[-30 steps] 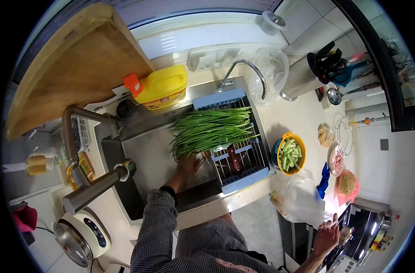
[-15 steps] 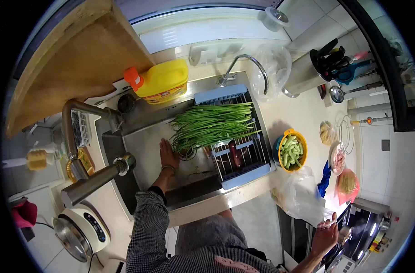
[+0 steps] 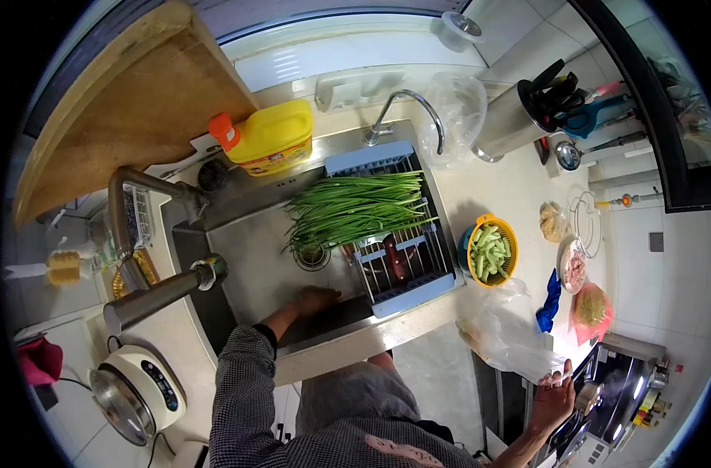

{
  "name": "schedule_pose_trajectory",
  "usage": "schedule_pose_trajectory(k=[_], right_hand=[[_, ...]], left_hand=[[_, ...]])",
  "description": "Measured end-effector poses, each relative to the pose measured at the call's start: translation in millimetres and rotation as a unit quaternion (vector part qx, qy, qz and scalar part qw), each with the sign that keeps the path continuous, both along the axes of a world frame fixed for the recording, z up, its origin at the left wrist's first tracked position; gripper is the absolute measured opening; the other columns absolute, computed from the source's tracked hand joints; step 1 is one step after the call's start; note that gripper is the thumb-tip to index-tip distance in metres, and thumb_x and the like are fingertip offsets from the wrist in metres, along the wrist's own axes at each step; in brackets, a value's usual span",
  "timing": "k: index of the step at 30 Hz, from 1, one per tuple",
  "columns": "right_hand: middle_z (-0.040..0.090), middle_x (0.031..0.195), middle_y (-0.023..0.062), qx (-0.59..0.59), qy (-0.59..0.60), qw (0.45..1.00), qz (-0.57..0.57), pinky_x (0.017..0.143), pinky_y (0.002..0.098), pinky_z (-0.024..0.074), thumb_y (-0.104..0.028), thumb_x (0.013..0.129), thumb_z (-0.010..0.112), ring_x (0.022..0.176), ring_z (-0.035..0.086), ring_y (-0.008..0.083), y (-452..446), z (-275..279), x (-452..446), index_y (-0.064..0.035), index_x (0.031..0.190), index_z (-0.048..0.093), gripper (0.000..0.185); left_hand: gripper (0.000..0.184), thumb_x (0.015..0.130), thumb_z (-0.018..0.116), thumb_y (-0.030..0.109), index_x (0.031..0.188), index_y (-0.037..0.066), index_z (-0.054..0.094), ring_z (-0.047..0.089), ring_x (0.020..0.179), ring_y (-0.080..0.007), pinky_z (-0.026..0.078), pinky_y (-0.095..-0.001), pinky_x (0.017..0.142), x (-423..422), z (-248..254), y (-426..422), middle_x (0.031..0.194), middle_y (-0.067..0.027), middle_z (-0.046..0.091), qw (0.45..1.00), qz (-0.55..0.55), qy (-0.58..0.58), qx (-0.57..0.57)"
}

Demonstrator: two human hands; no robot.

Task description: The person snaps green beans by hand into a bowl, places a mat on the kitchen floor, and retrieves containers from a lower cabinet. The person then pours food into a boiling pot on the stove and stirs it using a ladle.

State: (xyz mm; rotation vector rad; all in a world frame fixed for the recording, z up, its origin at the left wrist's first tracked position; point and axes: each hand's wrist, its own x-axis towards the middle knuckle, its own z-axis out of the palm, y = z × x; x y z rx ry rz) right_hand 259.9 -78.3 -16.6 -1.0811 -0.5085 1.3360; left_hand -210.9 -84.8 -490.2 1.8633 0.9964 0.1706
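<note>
My left hand (image 3: 316, 299) is low in the steel sink (image 3: 250, 273), near its front wall, fingers stretched to the right and seen edge-on. Nothing shows in it. Beyond it is the drain strainer (image 3: 312, 257). A bunch of long green chives (image 3: 359, 204) lies across a blue-ended drying rack (image 3: 414, 298) over the sink's right side, with a red-brown handle (image 3: 394, 257) below the stalks. Far to the right, my right hand (image 3: 554, 398) pinches the edge of a clear plastic bag (image 3: 507, 331), which rests partly on the counter.
A yellow basket (image 3: 514, 248) of pale green cut vegetables stands right of the rack. Behind the sink are a yellow jug (image 3: 277, 134) and a curved tap (image 3: 406, 95). A thick metal pipe (image 3: 156, 298) juts over the left side. A steaming pot (image 3: 588, 398) sits at far right.
My left hand has moved from beside the drain toward the sink's front wall and right. My right hand keeps its hold on the bag. The whole view has shifted slightly.
</note>
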Motion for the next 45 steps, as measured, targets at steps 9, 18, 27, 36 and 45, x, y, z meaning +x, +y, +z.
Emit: schedule_pose_trajectory(k=[9, 18, 27, 36, 45], right_hand=[[0.061, 0.099, 0.0121, -0.02, -0.061, 0.997, -0.051, 0.082, 0.0337, 0.05, -0.024, 0.096, 0.045, 0.088, 0.06, 0.0204, -4, -3, 0, -0.0011, 0.139, 0.035, 0.05], [0.061, 0.093, 0.0101, -0.031, -0.06, 0.995, -0.078, 0.079, 0.0323, 0.0493, -0.025, 0.095, 0.045, 0.082, 0.059, 0.0182, -5, 1, -13, -0.0011, 0.138, 0.037, 0.049], [0.06, 0.089, 0.0089, -0.032, -0.025, 0.995, -0.094, 0.078, 0.0323, 0.0484, -0.025, 0.097, 0.044, 0.081, 0.057, 0.0179, -9, 13, -29, -0.0004, 0.135, 0.039, 0.046], [0.054, 0.092, 0.0101, 0.062, -0.006, 0.998, 0.032, 0.079, 0.0353, 0.0487, -0.026, 0.09, 0.052, 0.084, 0.054, 0.021, -5, 61, -54, 0.0015, 0.139, 0.032, 0.06], [0.057, 0.085, 0.0162, 0.13, 0.088, 0.973, 0.17, 0.077, 0.0411, 0.0528, -0.024, 0.084, 0.055, 0.082, 0.059, 0.0286, 27, 86, -99, 0.006, 0.133, 0.036, 0.061]], left_hand=[[0.046, 0.077, 0.064, 0.022, 0.121, 0.015, 0.056, 0.039, 0.118, -0.0407, 0.037, -0.0474, 0.096, -20, 79, -17, 0.128, -0.0222, 0.041, 0.896, 0.388, 0.217, -0.018], [0.027, 0.078, 0.059, 0.021, 0.101, 0.01, 0.068, 0.057, 0.1, -0.0354, 0.046, -0.0427, 0.089, 23, -33, -13, 0.102, -0.0168, 0.064, 0.989, 0.141, 0.04, 0.035], [0.044, 0.082, 0.063, 0.045, 0.1, 0.006, 0.069, 0.063, 0.084, -0.0312, 0.047, -0.0407, 0.077, 0, 143, -6, 0.09, -0.0165, 0.066, 0.955, 0.167, 0.054, -0.237], [0.044, 0.073, 0.077, 0.039, 0.1, 0.004, 0.071, 0.066, 0.082, -0.0208, 0.05, -0.0314, 0.074, -7, 215, -50, 0.091, -0.014, 0.069, 0.958, 0.27, -0.032, -0.091], [0.025, 0.074, 0.077, 0.021, 0.09, 0.003, 0.072, 0.066, 0.071, -0.0143, 0.052, -0.028, 0.067, -4, 235, -56, 0.081, -0.0078, 0.071, 0.909, 0.402, -0.034, -0.108]])
